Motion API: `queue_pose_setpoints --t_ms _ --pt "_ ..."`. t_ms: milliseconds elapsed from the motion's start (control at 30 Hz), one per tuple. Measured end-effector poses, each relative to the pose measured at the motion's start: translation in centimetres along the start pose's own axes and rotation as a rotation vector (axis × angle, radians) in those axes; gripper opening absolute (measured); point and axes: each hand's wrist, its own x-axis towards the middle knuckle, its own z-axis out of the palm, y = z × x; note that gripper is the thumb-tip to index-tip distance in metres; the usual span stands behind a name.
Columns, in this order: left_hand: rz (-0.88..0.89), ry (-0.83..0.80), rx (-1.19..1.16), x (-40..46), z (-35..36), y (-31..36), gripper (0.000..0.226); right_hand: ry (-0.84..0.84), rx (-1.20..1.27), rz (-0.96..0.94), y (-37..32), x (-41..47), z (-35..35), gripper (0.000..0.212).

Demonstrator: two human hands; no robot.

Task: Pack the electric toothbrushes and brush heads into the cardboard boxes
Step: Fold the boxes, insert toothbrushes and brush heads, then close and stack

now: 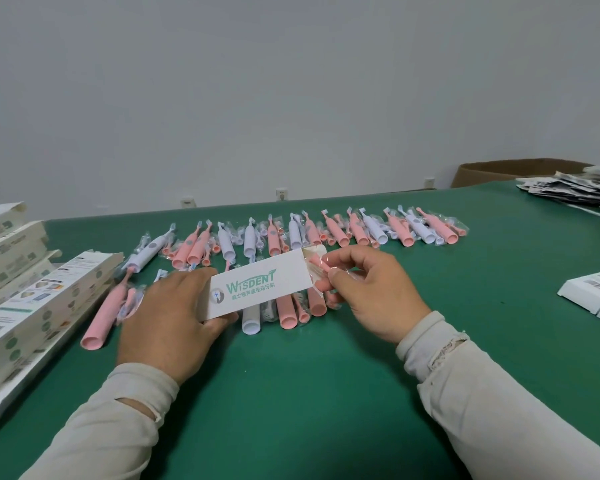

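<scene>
Our left hand (pixel 174 317) grips one end of the white box (pixel 258 284), just above the green table (pixel 309 393) near its front edge. Our right hand (pixel 371 292) pinches a pink toothbrush (pixel 321 273) in clear wrap at the box's open end. More toothbrushes (pixel 326 230) lie in a row toward the far edge.

The white cardboard box (pixel 258 289) reads "WISDENT" in green letters, with a line of Chinese characters beneath. Barcodes on the boxes at right (pixel 593 292) are too small to read.
</scene>
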Motion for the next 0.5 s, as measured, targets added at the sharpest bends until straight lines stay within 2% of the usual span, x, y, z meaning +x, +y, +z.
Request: queue_pose_setpoints --t_ms 100,200,300,400,500 --pt "0.022 -0.006 0.027 0.0 0.0 0.0 0.061 0.017 -0.134 -0.026 0.0 -0.1 -0.2 0.016" --pt "0.056 -0.024 0.024 0.0 0.0 0.1 0.063 0.014 -0.523 -0.230 -0.4 -0.4 -0.7 0.013" --pt "0.086 -0.055 0.034 0.1 0.1 0.2 0.065 -0.010 -0.704 -0.302 -1.1 -0.6 -0.9 0.020" --pt "0.091 -0.063 0.027 0.1 0.0 0.2 0.064 0.016 -0.660 -0.303 -1.4 -0.6 -0.6 0.015" --pt "0.080 -0.059 0.013 0.0 0.0 0.1 0.063 0.118 -0.303 -0.156 -1.4 -0.4 -0.6 0.024"
